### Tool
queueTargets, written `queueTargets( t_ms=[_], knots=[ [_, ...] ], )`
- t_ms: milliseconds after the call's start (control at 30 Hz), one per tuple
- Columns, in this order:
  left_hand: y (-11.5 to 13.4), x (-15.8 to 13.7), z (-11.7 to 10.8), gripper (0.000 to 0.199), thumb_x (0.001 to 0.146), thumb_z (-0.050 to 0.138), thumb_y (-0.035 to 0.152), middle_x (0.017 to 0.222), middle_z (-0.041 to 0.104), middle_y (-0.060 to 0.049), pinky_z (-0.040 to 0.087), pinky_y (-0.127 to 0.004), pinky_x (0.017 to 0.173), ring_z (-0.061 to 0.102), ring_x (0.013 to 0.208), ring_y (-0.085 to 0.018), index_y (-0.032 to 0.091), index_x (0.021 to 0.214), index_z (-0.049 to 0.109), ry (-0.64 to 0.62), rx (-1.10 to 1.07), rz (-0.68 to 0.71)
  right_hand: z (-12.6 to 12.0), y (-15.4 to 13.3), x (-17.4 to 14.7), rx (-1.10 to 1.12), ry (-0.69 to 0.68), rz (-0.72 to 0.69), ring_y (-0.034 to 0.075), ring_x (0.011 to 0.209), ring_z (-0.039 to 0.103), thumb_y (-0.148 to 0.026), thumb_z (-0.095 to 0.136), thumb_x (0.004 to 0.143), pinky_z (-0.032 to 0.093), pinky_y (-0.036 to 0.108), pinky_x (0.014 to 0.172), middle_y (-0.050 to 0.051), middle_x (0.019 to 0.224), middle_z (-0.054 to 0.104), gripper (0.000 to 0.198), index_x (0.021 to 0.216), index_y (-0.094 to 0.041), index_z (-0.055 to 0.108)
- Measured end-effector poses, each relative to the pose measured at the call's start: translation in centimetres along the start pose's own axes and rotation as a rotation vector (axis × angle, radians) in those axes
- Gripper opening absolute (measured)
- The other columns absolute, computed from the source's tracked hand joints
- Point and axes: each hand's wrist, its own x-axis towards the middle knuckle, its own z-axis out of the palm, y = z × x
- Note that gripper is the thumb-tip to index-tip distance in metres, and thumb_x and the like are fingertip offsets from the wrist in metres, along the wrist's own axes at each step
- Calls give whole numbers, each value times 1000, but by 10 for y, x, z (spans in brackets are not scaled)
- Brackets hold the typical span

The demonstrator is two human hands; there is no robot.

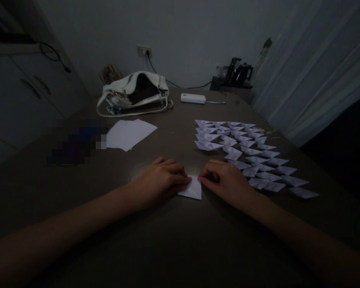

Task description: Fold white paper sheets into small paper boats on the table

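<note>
A small folded sheet of white paper lies on the dark table between my hands. My left hand rests over its left part, thumb and fingers pressed onto the paper. At the upper right corner, my right hand pinches the paper's edge between thumb and forefinger. Several folded paper boats stand in rows to the right, beyond my right hand. A loose stack of white paper sheets lies at the left, past my left hand.
A white handbag sits at the back of the table, with a white power bank and short cable to its right. A blurred dark patch covers something at the left. A black kettle stands on a side stand at the back right.
</note>
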Motion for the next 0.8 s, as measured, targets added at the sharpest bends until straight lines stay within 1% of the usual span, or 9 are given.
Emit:
queueTargets(
  t_ms=[233,367,467,533,667,800],
  knots=[
    [1,1,1,21,96,54,29,104,67,-4,36,-33,80,58,96,-20,22,110,68,1,10,-1,3,2,2,-81,19,-7,15,71,55,-11,63,82,35,25,61,1,78,60,8,77,-17,60],
    [1,-1,1,22,96,53,29,104,67,-4,36,-33,78,58,96,-20,22,111,67,12,7,7,1,1,1,-44,34,-29,15,71,56,-10,63,80,36,24,61,1,78,61,8,77,-17,60],
    [0,-1,1,21,96,54,29,104,66,-4,36,-33,78,58,96,-20,23,112,67,9,3,12,0,1,1,-22,-19,-59,16,76,57,-10,63,81,39,25,64,3,81,63,7,79,-17,62],
    [0,-1,1,21,96,54,29,103,66,-4,35,-33,79,58,96,-21,23,112,67,9,4,14,0,1,2,-34,-31,-39,16,74,57,-9,63,80,39,25,64,2,81,63,8,78,-17,63],
    [0,0,1,20,96,55,29,103,67,-4,35,-33,78,58,97,-21,23,110,68,3,4,4,1,1,3,-48,4,-8,15,70,56,-7,64,78,38,25,61,2,80,64,9,77,-16,62],
    [0,0,2,20,96,54,30,103,67,-4,36,-32,78,59,96,-20,22,108,68,17,5,4,2,1,1,-34,3,-54,17,79,58,-11,63,80,41,26,66,3,83,65,7,77,-17,62]
  ],
)
